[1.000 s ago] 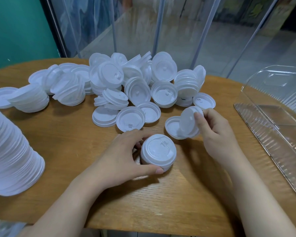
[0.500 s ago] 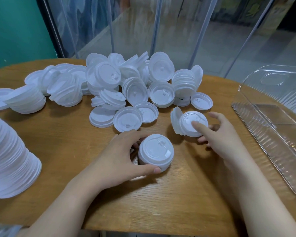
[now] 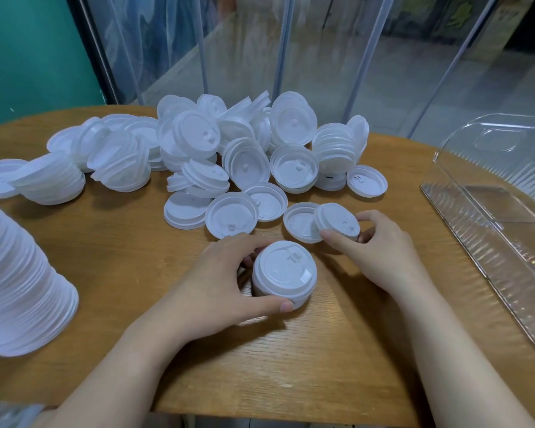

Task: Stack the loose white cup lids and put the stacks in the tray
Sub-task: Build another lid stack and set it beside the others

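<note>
2 hands [image 3: 217,282] [image 3: 380,251] grip lids [image 3: 337,222] (fingers [image 3: 328,234] curled).

A round wooden table [image 3: 112,273]; behind it a teal wall [image 3: 28,50] and seemingly glass panels [image 3: 322,57].

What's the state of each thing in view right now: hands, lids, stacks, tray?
left hand: grips the short stack, thumb in front.
short stack: upright on the table, tops up.
right hand: pinches one lid.
held lid: tilted, top up, overlapping an upturned lid.
loose pile: unsorted, mixed orientations.
tall stack: lying on its side, left edge.
tray: clear, no lids visible inside.
</note>
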### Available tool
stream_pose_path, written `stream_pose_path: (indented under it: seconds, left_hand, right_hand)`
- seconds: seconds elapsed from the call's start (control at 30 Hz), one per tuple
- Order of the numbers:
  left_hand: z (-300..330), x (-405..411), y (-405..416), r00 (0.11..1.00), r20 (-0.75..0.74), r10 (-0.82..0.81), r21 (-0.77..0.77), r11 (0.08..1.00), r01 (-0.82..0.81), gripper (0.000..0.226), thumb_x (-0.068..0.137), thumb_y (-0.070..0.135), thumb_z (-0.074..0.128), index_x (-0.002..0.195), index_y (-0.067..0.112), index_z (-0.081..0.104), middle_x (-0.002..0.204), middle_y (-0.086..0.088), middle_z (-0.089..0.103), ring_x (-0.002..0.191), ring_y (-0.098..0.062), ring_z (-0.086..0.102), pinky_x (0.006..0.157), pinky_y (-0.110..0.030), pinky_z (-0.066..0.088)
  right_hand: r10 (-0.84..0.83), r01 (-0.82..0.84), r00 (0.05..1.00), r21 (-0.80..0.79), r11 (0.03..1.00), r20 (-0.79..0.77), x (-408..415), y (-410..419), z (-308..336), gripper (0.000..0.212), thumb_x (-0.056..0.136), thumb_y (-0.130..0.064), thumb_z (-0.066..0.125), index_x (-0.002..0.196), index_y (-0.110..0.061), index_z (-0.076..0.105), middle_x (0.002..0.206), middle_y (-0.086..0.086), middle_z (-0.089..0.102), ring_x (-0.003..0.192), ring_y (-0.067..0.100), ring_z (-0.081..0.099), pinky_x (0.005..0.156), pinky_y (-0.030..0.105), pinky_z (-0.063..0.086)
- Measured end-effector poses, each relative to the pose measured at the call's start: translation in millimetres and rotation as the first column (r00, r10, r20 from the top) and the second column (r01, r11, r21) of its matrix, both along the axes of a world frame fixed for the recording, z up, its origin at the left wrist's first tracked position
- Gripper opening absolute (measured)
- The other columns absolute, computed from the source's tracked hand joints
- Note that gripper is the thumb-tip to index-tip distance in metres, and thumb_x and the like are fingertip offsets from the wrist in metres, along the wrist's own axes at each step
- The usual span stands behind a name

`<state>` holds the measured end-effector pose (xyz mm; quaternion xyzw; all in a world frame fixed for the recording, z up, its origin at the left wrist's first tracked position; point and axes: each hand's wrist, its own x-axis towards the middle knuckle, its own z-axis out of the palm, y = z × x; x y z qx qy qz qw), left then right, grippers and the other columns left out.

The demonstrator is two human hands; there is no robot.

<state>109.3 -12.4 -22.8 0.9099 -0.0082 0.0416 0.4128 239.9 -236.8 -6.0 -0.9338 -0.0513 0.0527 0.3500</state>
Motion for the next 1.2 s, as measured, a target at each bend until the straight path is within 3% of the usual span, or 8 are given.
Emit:
stream_pose_path:
  seconds: [0.1,0.17,0.37,0.5,0.7,0.83,1.0,1.2]
  left_hand:
    - [-1,0,0,1.0,-0.004,0.0,0.004,1.0,0.0,0.075,0.063,0.065,0.088,0.129,0.059,0.054,0.12,0.031,0.061,0.112,0.001,0.055,0.099,-0.029,0.047]
    - [-2,0,1,1.0,-0.015,0.001,0.008,1.0,-0.001,0.075,0.063,0.068,0.087,0.13,0.062,0.052,0.122,0.031,0.06,0.114,0.001,0.054,0.099,-0.03,0.048]
    - [-2,0,2,1.0,-0.016,0.0,0.006,1.0,0.0,0.078,0.063,0.069,0.087,0.132,0.061,0.052,0.123,0.031,0.059,0.115,0.001,0.054,0.1,-0.031,0.048]
    - [-2,0,2,1.0,-0.006,-0.012,0.011,1.0,0.012,0.079,0.063,0.069,0.087,0.133,0.061,0.051,0.124,0.032,0.059,0.116,0.002,0.053,0.101,-0.031,0.048]
    - [-3,1,2,1.0,-0.008,-0.024,0.009,1.0,0.024,0.078,0.063,0.068,0.087,0.132,0.062,0.051,0.122,0.032,0.06,0.115,0.0,0.054,0.101,-0.033,0.048]
    - [0,3,1,0.999,0.021,-0.024,0.002,1.0,0.024,0.07,0.064,0.059,0.09,0.124,0.062,0.055,0.119,0.031,0.062,0.115,0.005,0.055,0.098,-0.019,0.045]
    - [3,2,-1,1.0,0.026,-0.013,0.003,1.0,0.013,0.064,0.064,0.058,0.091,0.116,0.063,0.056,0.114,0.03,0.064,0.112,0.005,0.057,0.088,-0.014,0.043]
    - [5,2,-3,0.999,0.027,-0.017,-0.028,0.999,0.018,0.057,0.062,0.063,0.088,0.108,0.068,0.055,0.109,0.027,0.065,0.107,-0.001,0.059,0.091,-0.025,0.048]
  right_hand:
    - [-0.039,0.05,0.994,-0.103,0.993,0.102,3,4,-8,0.095,0.069,-0.081,0.069,0.143,-0.025,0.05,0.131,-0.001,0.05,0.13,0.022,0.043,0.108,0.042,0.041]
    - [-0.023,0.039,0.987,-0.095,0.995,0.159,6,6,-11,0.096,0.069,-0.081,0.069,0.144,-0.024,0.051,0.134,0.0,0.047,0.133,0.021,0.035,0.113,0.042,0.036]
    - [0.003,-0.016,0.98,0.066,0.998,0.201,9,5,-9,0.068,0.064,-0.074,0.074,0.116,-0.03,0.068,0.112,-0.016,0.061,0.116,0.014,0.053,0.106,0.047,0.044]
    - [0.057,-0.123,0.953,0.208,0.97,0.296,-5,4,6,0.046,0.069,-0.057,0.084,0.108,-0.04,0.066,0.11,-0.018,0.065,0.108,0.003,0.058,0.094,0.026,0.047]
    - [0.291,-0.368,0.896,0.193,0.91,0.337,-35,1,13,0.065,0.062,-0.065,0.076,0.121,-0.037,0.068,0.115,-0.023,0.065,0.112,0.003,0.06,0.085,0.013,0.044]
    - [0.465,-0.506,0.839,0.093,0.857,0.282,-38,3,6,0.082,0.063,-0.065,0.077,0.136,-0.031,0.059,0.122,-0.021,0.06,0.12,0.003,0.056,0.091,0.009,0.04]
    - [0.525,-0.556,0.816,0.079,0.827,0.243,-39,10,0,0.082,0.063,-0.065,0.079,0.136,-0.035,0.056,0.128,-0.023,0.057,0.126,0.003,0.052,0.1,0.013,0.039]
    - [0.571,-0.591,0.799,0.074,0.803,0.189,-39,12,2,0.082,0.058,-0.07,0.079,0.132,-0.042,0.057,0.128,-0.033,0.054,0.128,-0.001,0.049,0.104,0.023,0.041]
